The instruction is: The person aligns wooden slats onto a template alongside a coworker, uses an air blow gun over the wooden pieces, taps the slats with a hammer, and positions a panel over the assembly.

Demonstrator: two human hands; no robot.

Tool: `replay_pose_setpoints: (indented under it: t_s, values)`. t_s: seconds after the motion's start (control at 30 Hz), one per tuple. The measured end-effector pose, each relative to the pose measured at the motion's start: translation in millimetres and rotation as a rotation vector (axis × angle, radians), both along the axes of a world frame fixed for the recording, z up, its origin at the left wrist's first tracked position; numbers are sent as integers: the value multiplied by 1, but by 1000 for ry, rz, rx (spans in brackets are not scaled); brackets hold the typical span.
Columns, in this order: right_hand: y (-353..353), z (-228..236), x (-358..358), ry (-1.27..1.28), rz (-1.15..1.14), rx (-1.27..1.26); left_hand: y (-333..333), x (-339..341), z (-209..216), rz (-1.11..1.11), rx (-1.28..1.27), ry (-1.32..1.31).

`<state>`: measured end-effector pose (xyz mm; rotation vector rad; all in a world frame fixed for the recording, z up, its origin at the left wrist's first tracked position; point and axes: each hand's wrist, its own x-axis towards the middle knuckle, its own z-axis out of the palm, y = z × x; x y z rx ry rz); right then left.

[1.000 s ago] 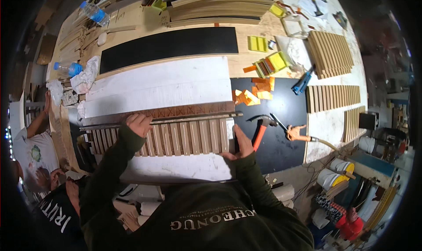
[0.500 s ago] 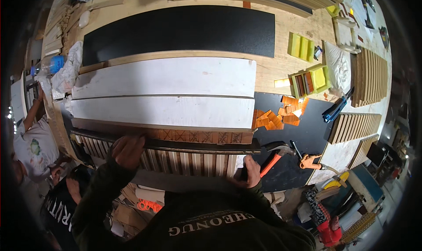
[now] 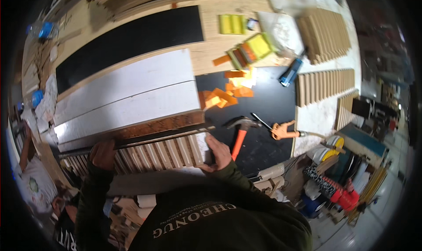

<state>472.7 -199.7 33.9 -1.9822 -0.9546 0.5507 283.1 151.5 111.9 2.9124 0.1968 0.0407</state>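
A long slatted panel [image 3: 156,153], with brown and pale strips side by side, lies along the near edge of the table. My left hand [image 3: 103,155] is closed over its dark upper edge near the left end; the fingertips are partly hidden. At the panel's right end my right hand [image 3: 218,152] grips the white end piece, with the thumb on the near side. Just beyond the panel stand white boards [image 3: 132,84] with a reddish-brown edge strip [image 3: 162,125]. A claw hammer [image 3: 239,136] with an orange handle rests right of my right hand.
Orange chips [image 3: 226,97] lie scattered on the black sheet [image 3: 272,106]. Farther right are an orange air gun [image 3: 283,131], a blue tool [image 3: 291,73] and stacked wooden strips [image 3: 325,86]. Yellow trays [image 3: 233,24] and a black board [image 3: 132,44] sit farther back. Other people are at the left and lower right.
The whole view has swung to the right, so the table's things appear shifted left and tilted. Both hands stay on the slatted panel, and more of its slatted face shows.
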Motion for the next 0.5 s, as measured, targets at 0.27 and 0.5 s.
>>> replay_pose_setpoints:
  t_s: [0.27,0.5]
  values:
    - [4,4,-2,46,-41,34,26,-31,-45,81,66,-7]
    - [9,-10,-38,-94,-181,22,-60,11,-63,-180,128,-715]
